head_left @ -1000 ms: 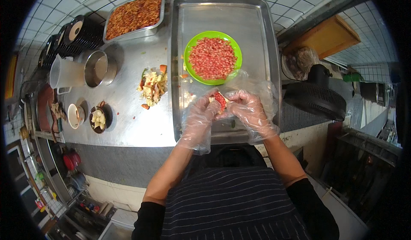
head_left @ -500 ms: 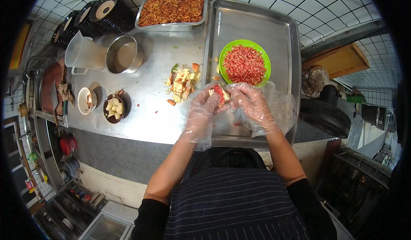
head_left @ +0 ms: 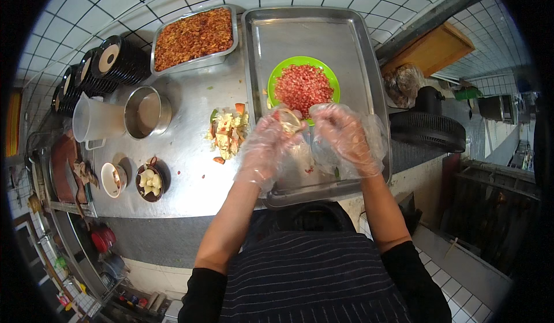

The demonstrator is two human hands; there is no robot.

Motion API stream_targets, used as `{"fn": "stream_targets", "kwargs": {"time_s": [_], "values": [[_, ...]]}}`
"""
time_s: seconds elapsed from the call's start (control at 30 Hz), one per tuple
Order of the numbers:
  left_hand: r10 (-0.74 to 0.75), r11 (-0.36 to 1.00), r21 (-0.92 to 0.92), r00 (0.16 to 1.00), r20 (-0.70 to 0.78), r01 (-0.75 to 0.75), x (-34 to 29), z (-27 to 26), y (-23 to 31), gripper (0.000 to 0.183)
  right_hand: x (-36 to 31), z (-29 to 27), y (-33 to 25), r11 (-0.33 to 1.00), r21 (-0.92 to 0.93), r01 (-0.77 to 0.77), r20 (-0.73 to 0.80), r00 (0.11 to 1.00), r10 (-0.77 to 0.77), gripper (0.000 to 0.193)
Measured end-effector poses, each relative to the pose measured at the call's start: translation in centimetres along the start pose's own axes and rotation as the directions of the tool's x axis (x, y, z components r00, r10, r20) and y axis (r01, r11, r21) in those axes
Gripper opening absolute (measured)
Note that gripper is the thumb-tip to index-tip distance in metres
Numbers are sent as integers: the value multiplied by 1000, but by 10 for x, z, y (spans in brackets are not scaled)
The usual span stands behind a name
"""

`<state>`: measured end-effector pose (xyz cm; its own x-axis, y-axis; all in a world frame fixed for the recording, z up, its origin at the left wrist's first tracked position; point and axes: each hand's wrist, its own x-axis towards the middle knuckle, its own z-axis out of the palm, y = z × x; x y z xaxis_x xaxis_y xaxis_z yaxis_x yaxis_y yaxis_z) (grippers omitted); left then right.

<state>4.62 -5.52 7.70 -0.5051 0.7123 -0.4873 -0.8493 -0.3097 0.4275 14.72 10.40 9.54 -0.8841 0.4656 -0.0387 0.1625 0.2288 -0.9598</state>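
Note:
My left hand (head_left: 266, 147), in a clear plastic glove, grips a piece of pomegranate (head_left: 290, 121) with pale membrane showing. Beside it my gloved right hand (head_left: 341, 132) has its fingers curled together; whether anything is in them is hidden. Both hands are over the near part of a metal tray (head_left: 306, 34), just below a bright green plate (head_left: 331, 72). Red pomegranate seeds (head_left: 303, 86) are heaped on that plate. Left of the tray lies a pile of pale membrane and peel scraps (head_left: 226, 134). A few red bits (head_left: 309, 169) are on the tray near my hands.
Behind the scraps stands a metal pan of reddish-brown crumbly food (head_left: 196, 37). Further left are stacked black dishes (head_left: 118, 60), a plastic jug (head_left: 99, 118), a steel pot (head_left: 147, 112), a white cup (head_left: 113, 180) and a bowl of pale cloves (head_left: 150, 181). A black fan (head_left: 430, 124) stands right.
The view has shifted, so the table things appear further left. My hands have drawn apart; the pomegranate piece stays in my left hand, turned with more pale membrane showing.

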Motion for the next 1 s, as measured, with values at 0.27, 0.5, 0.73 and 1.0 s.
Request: {"fn": "stream_targets", "kwargs": {"time_s": [0.27, 0.5, 0.73, 1.0], "values": [[171, 985, 36, 985, 2, -171, -20, -48, 31, 46, -12, -21, 34, 936, -348, -58, 69, 994, 87, 9], [230, 973, -9, 971, -59, -231, -51, -68, 20, 49, -20, 26, 76, 941, -317, 119, 219, 974, -49, 10], [248, 968, -10, 960, -128, -251, -72, -73, 9, 49, -1, 76, 95, 971, -206, 120, 228, 971, -72, 14], [255, 967, 19, 950, -182, -256, -77, -76, 6, 42, 11, 86, 99, 462, -755, 466, 451, 880, -150, 6]]}}
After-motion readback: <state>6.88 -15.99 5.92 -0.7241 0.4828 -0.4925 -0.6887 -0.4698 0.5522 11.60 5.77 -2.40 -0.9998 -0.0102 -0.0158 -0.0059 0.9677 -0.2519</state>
